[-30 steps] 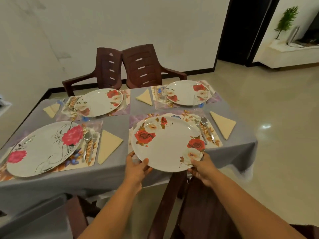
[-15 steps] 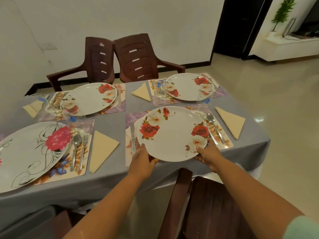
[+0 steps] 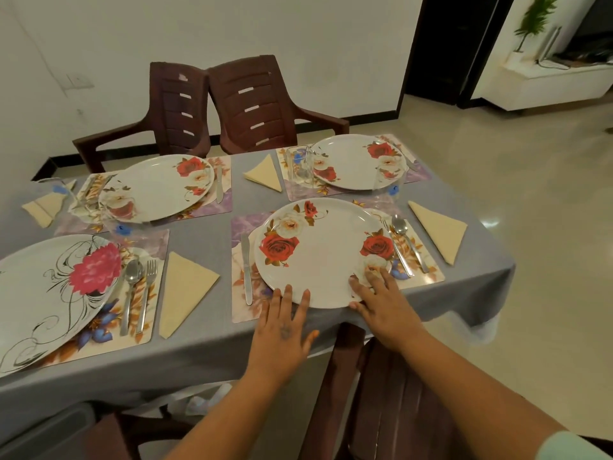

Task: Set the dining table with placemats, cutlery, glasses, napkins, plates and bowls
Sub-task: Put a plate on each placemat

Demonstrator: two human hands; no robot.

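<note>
Left hand (image 3: 282,330) flat, fingertips at rose plate (image 3: 320,254) rim, right hand (image 3: 381,302) fingers spread on plate, no readable writing

Soft, rather dim indoor light with a warm cast fills the room, and no lamp is in view. A small bright patch of glare sits on the glossy pale tiled floor (image 3: 494,223) to the right of the grey-clothed dining table (image 3: 199,234), and the round white rose-patterned plate (image 3: 321,252) nearest the camera carries a faint sheen. Shadows are weak and diffuse. Wide-angle distortion bows the white wall (image 3: 232,44) and dark doorway (image 3: 444,44) and stretches the forearms at the lower edge. Detail is soft throughout, with smeared, compressed textures.
</note>
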